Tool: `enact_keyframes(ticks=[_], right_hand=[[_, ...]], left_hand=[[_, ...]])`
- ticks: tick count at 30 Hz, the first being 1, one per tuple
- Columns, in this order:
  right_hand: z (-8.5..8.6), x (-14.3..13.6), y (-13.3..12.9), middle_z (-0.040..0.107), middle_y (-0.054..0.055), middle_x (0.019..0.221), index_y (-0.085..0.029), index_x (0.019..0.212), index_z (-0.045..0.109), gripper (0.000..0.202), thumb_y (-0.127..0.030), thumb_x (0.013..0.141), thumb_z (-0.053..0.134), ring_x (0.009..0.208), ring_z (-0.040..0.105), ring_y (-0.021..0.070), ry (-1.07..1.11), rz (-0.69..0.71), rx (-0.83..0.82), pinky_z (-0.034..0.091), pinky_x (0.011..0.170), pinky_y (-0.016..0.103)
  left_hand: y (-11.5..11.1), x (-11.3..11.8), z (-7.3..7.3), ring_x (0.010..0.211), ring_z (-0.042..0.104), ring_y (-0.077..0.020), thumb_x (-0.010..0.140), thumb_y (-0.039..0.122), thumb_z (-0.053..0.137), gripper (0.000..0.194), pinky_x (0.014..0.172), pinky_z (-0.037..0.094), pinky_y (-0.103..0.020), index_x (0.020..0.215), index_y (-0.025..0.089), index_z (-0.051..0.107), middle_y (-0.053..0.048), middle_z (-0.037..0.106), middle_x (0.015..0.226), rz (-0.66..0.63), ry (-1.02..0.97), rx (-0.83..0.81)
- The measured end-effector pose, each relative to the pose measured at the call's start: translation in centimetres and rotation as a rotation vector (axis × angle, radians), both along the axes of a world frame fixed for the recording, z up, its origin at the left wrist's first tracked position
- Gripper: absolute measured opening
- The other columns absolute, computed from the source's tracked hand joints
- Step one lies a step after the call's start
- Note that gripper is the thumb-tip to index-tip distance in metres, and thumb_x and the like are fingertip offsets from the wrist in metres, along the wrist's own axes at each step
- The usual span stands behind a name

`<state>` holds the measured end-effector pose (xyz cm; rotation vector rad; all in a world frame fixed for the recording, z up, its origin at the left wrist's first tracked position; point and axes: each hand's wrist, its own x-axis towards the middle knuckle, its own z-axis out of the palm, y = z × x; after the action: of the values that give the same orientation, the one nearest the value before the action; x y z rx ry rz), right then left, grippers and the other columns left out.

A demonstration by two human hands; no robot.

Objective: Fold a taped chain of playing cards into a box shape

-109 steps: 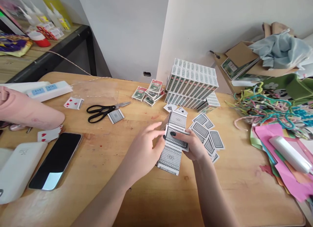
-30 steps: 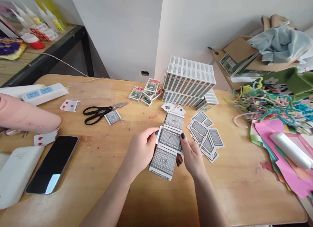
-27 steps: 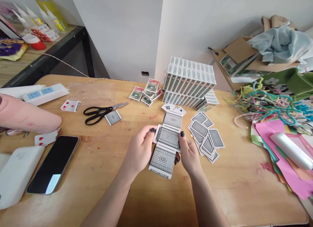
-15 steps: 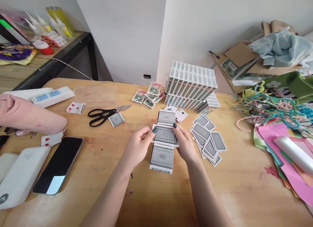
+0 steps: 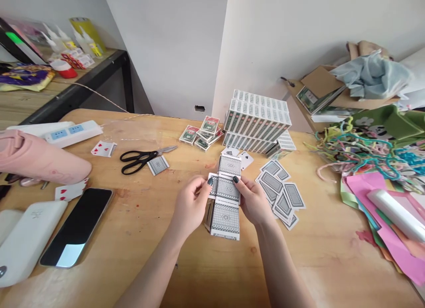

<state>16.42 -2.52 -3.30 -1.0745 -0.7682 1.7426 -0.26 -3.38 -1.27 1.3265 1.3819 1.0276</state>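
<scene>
Grey-patterned rectangular paper-card strip (image 5: pixel 228 191) is pinched by left hand (image 5: pixel 190 205) and right hand (image 5: pixel 256 202); it could be buckled by uneven squeezing.

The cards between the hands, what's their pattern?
The cards show a grey and white grid, seen in the head view.

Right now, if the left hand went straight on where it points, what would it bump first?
The patterned card strip: the left hand is touching its edge. Past that, depth is hard to judge.
</scene>
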Motion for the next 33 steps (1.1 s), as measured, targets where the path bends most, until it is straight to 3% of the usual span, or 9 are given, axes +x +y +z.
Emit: enact_keyframes(ticks=[8,15,21,27,33], right_hand=[[0.5,0.2,-0.1,0.071,0.004,0.072,-0.016,0.088,0.070,0.030,-0.044,0.075,0.072,0.062,0.064,0.0166,0.010,-0.007,-0.060,0.049,0.057,0.027],[1.6,1.3,-0.2,0.068,0.003,0.066,-0.015,0.076,0.070,0.021,-0.036,0.077,0.071,0.057,0.061,0.0118,0.134,0.067,-0.096,0.050,0.056,0.023],[2.3,1.4,-0.7,0.072,0.009,0.091,-0.017,0.102,0.069,0.032,-0.034,0.075,0.073,0.085,0.067,0.0206,0.144,0.211,-0.039,0.053,0.075,0.032],[1.9,-0.4,-1.2,0.074,0.006,0.086,-0.018,0.102,0.070,0.036,-0.031,0.070,0.077,0.079,0.069,0.0221,0.069,0.003,-0.061,0.054,0.067,0.032],[1.6,-0.3,-1.0,0.075,0.008,0.085,-0.015,0.098,0.072,0.039,-0.033,0.065,0.081,0.079,0.069,0.0231,0.063,-0.005,-0.102,0.053,0.067,0.033]], left_hand=[[-0.4,0.0,0.3,0.081,0.057,-0.0155,0.088,0.028,0.044,0.018,0.069,0.043,-0.023,0.081,0.018,0.058,-0.003,0.061,0.087,0.042,0.070,0.075],[-0.2,-0.3,-0.3,0.070,0.056,-0.0151,0.088,0.039,0.045,0.027,0.063,0.042,-0.023,0.074,0.019,0.054,0.000,0.058,0.070,0.034,0.035,-0.068],[0.3,0.1,0.1,0.070,0.055,-0.0151,0.081,0.045,0.058,0.027,0.061,0.043,-0.022,0.081,0.018,0.057,0.001,0.059,0.073,-0.095,-0.135,-0.193],[0.1,0.3,-0.2,0.071,0.053,-0.0143,0.086,0.043,0.053,0.026,0.063,0.043,-0.022,0.083,0.018,0.058,0.000,0.060,0.075,-0.114,-0.246,-0.168],[-0.2,0.2,-0.7,0.078,0.054,-0.0147,0.088,0.042,0.050,0.026,0.071,0.044,-0.023,0.086,0.018,0.059,0.000,0.060,0.080,-0.093,-0.299,-0.161]])
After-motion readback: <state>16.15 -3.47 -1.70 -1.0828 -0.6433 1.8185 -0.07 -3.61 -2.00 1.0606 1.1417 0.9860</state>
